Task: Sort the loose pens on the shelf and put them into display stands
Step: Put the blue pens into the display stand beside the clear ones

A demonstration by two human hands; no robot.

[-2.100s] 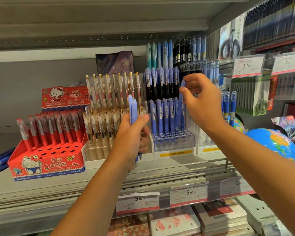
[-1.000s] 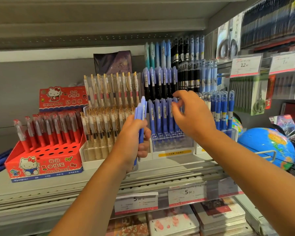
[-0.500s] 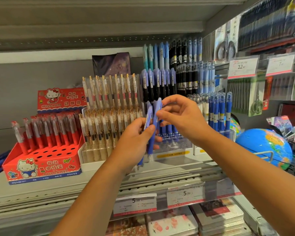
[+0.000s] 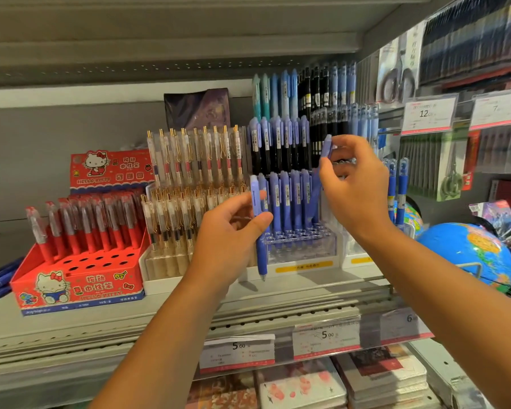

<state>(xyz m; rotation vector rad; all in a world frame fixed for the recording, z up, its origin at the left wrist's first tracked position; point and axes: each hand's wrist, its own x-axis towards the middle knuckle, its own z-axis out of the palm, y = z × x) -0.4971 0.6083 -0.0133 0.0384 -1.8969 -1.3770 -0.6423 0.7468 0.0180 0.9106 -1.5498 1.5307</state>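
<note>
The left hand [image 4: 233, 228] grips a blue pen [image 4: 261, 252] upright, its thumb across the barrel. The pen's tip points down just above the shelf [image 4: 160, 314], in front of the left end of the clear display stand [image 4: 301, 249]. To the right and higher, the right hand [image 4: 357, 187] pinches a second blue pen [image 4: 325, 149] near its top between thumb and fingertips. This pen slants down-left towards the stand's front row of matching pens.

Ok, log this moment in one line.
left hand grips blue pen; right hand pinches second blue pen, tilted, at clear stand
</note>
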